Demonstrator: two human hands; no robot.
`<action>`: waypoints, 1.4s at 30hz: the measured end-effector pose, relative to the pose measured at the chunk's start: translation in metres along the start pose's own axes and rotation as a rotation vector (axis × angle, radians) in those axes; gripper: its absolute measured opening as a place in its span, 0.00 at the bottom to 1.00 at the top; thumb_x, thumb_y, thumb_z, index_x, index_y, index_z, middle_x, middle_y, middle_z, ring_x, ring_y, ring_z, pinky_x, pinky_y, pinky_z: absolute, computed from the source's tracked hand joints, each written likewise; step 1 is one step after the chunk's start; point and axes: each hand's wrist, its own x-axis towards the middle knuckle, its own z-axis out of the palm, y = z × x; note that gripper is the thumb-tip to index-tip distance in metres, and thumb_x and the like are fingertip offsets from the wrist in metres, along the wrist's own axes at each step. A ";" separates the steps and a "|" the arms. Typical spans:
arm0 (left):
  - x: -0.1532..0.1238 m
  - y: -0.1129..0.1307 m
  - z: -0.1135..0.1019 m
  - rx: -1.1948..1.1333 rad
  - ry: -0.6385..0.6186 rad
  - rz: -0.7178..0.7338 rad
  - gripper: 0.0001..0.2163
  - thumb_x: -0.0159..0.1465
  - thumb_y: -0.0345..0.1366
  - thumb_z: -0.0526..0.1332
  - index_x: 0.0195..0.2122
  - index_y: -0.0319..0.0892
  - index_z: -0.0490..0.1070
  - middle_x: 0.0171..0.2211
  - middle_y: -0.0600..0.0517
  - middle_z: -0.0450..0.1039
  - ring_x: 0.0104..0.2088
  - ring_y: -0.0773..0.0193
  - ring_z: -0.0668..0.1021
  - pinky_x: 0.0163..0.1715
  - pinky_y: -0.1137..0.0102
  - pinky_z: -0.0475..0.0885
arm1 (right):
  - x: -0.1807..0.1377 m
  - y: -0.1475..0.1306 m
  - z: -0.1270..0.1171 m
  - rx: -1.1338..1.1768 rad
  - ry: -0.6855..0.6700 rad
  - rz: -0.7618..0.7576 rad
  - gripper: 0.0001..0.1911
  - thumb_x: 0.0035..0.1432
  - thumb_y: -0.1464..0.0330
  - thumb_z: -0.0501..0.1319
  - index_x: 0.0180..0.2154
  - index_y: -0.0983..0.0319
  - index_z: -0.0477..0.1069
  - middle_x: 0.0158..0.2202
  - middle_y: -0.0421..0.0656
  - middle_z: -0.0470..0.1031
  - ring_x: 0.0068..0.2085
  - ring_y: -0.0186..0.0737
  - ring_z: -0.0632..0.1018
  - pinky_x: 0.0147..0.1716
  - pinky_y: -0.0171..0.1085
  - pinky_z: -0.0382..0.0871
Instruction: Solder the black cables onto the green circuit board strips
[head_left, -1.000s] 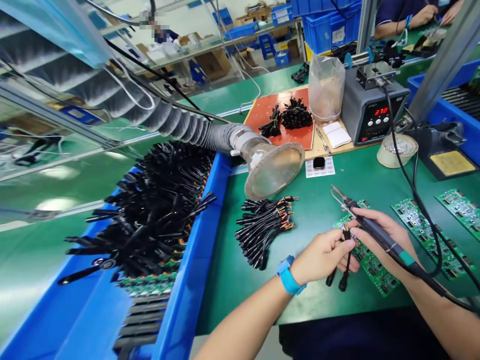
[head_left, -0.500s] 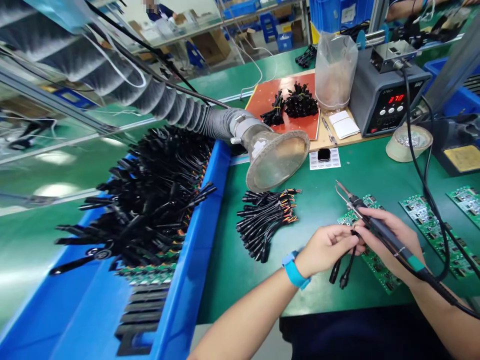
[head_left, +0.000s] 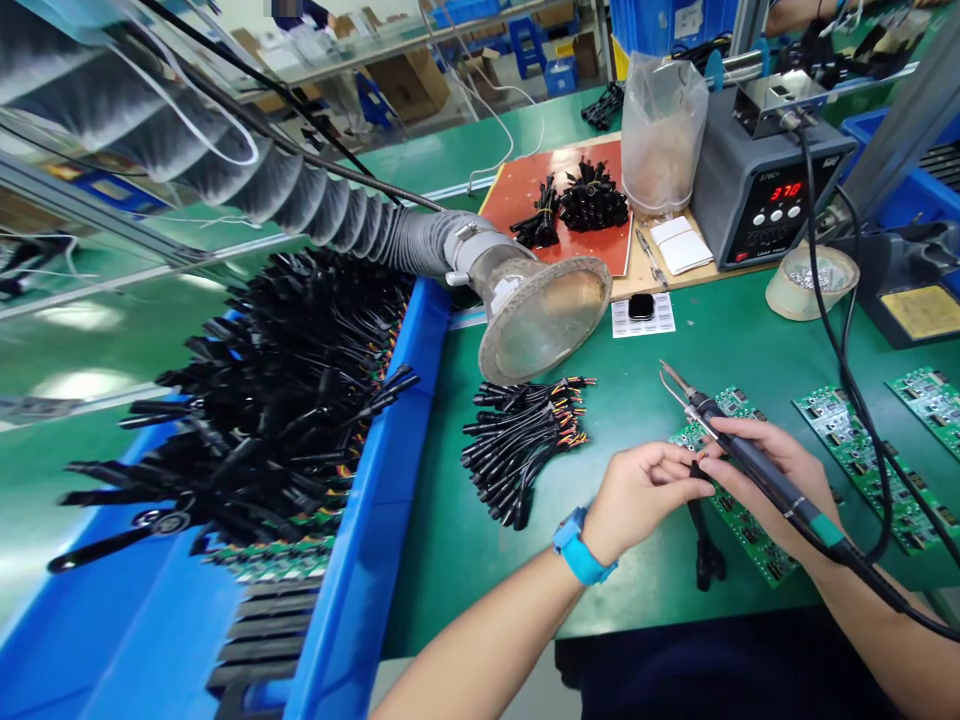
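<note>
My left hand (head_left: 634,500) is closed on a short black connector cable (head_left: 705,560), its plug end hanging below the fingers. My right hand (head_left: 795,475) grips a soldering iron (head_left: 761,472), its tip pointing up and to the left, away from the cable. The fingertips of my right hand also meet the cable's wire end, where both hands come together. Partly covered by my hands lies a green circuit board panel (head_left: 757,535). To the left, a bundle of black connector cables (head_left: 510,450) with coloured wire ends rests on the green table (head_left: 540,590).
A blue bin (head_left: 375,500) heaped with black cables and boards stands at left. Above the table hangs a fume extractor hood (head_left: 547,310). At the back right are a soldering station (head_left: 772,190), a solder roll (head_left: 810,280) and an iron stand (head_left: 915,300). More circuit boards (head_left: 870,465) lie right.
The hanging cable has turned, its two plug ends now close together instead of apart. Both hands stay joined at the wire end. The view has shifted slightly.
</note>
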 end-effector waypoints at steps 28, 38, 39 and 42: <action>-0.002 -0.003 0.009 -0.145 0.055 0.046 0.15 0.46 0.41 0.71 0.25 0.38 0.68 0.22 0.55 0.74 0.24 0.71 0.74 0.28 0.75 0.67 | 0.004 0.011 0.004 0.297 0.029 0.009 0.17 0.46 0.67 0.68 0.40 0.57 0.69 0.31 0.40 0.78 0.37 0.39 0.79 0.34 0.36 0.77; 0.002 -0.001 0.002 -0.125 -0.102 0.017 0.16 0.44 0.41 0.72 0.22 0.39 0.66 0.23 0.54 0.75 0.27 0.66 0.77 0.31 0.71 0.71 | 0.006 0.009 -0.003 0.392 -0.130 -0.026 0.17 0.50 0.68 0.66 0.42 0.56 0.67 0.30 0.39 0.77 0.39 0.40 0.79 0.36 0.38 0.77; 0.002 0.000 0.000 -0.105 -0.114 0.019 0.15 0.44 0.41 0.72 0.22 0.39 0.67 0.23 0.54 0.75 0.27 0.66 0.77 0.31 0.71 0.71 | 0.005 0.008 -0.003 0.378 -0.142 -0.020 0.16 0.50 0.69 0.65 0.43 0.56 0.67 0.31 0.39 0.77 0.39 0.39 0.79 0.36 0.38 0.77; 0.001 0.005 -0.003 -0.030 -0.156 0.047 0.12 0.48 0.40 0.70 0.24 0.38 0.71 0.23 0.53 0.75 0.26 0.66 0.77 0.31 0.71 0.71 | 0.001 0.005 -0.005 0.298 -0.154 -0.017 0.15 0.51 0.69 0.64 0.43 0.55 0.67 0.34 0.40 0.77 0.36 0.37 0.79 0.34 0.37 0.77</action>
